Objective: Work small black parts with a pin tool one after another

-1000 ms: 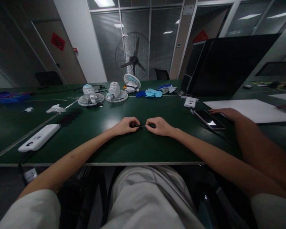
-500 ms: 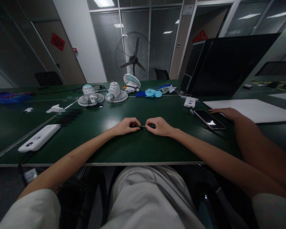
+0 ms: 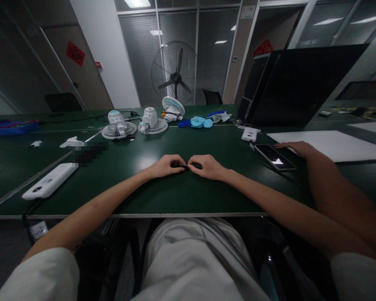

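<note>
My left hand (image 3: 164, 166) rests low over the green table (image 3: 150, 198), thumb and fingers closed in a pinch. Between its fingertips and those of my right hand (image 3: 209, 167) is a thin pale rod (image 3: 184, 166) with a dark end at the left; most of it is hidden by the fingers, so its kind is unclear. My right hand is also closed, pinching from the other side. The two sets of fingertips almost touch.
White fan parts (image 3: 152, 125), light-blue fan blades (image 3: 201, 122) and a black computer case (image 3: 297, 88) stand farther back. A white power strip (image 3: 52, 180) lies left. At right, another person's hand (image 3: 297, 147) is beside a phone (image 3: 275, 157) and white board (image 3: 329, 144).
My right hand has shifted slightly left, towards my left hand, and less of the thin rod shows between them. My left hand stays nearly still.
</note>
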Available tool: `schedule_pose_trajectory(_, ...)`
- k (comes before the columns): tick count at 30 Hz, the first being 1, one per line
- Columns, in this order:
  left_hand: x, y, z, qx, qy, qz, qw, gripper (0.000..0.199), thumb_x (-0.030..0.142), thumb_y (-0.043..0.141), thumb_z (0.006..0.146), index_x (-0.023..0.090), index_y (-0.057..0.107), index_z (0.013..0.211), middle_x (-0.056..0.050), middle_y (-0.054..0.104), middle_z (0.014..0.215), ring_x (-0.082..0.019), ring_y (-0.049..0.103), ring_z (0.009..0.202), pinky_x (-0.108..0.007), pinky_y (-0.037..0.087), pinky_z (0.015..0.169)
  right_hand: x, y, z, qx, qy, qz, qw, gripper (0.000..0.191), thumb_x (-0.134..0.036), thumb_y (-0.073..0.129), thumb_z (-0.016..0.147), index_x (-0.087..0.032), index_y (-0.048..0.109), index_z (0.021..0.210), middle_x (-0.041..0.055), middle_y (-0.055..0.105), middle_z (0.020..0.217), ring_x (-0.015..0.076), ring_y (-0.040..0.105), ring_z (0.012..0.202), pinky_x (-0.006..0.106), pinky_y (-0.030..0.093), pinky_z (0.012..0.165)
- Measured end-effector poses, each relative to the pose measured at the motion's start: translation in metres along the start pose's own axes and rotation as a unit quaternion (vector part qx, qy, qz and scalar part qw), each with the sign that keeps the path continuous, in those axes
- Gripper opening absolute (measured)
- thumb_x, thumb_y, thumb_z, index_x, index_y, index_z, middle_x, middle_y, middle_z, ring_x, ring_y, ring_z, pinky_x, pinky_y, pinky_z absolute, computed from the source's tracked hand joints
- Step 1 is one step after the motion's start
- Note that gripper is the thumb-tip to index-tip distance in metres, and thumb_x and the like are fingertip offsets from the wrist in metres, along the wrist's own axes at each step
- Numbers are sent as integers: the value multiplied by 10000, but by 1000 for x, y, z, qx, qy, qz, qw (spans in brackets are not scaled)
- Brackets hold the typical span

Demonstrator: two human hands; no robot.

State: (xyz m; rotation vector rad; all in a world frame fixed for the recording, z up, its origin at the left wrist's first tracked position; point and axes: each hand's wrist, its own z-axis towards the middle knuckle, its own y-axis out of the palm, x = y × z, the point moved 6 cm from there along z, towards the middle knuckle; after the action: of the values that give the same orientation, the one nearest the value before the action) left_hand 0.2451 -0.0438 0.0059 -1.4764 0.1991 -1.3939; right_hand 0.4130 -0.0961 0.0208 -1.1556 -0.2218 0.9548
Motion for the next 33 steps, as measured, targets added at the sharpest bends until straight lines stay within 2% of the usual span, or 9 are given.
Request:
schedule_pose_trajectory(6, -1, -2, 0, 6, -2, 6, 1000, 346, 466, 689, 907, 167, 714, 1080, -20, 632, 833, -145, 545, 716, -255, 413, 662, -1, 2, 5, 31, 20, -14, 999, 152, -262, 563, 1009, -196, 689, 1063, 66, 718, 1015, 197, 661, 855, 289, 447, 761)
schedule_pose_trajectory(14, -3, -4, 0, -1, -11, -2, 1000, 360, 467, 702, 898, 163, 712, 1091, -28, 640, 859, -147, 557, 734, -258, 421, 674, 0, -2, 1, 36, 24, -22, 999, 128, -261, 597, 980, -195, 701, 1012, 61, 723, 974, 199, 653, 828, 294, 437, 751)
schedule_pose_trajectory(20, -2, -3, 0, -1, 5, -16, 1000, 336, 445, 708, 896, 160, 719, 1073, -55, 670, 967, -148, 563, 770, -260, 438, 693, -2, -3, -1, 32, 20, -31, 999, 106, -246, 620, 956, -194, 709, 981, 57, 720, 947, 192, 646, 802, 287, 422, 727)
schedule_pose_trajectory(33, -3, -4, 4, -3, -5, -23, 1000, 361, 456, 749, 861, 137, 741, 1029, -39, 651, 874, -136, 537, 722, -250, 390, 657, -8, 0, 4, 33, -5, -58, 998, 116, -259, 601, 995, -196, 696, 1018, 48, 706, 939, 170, 630, 763, 270, 407, 683)
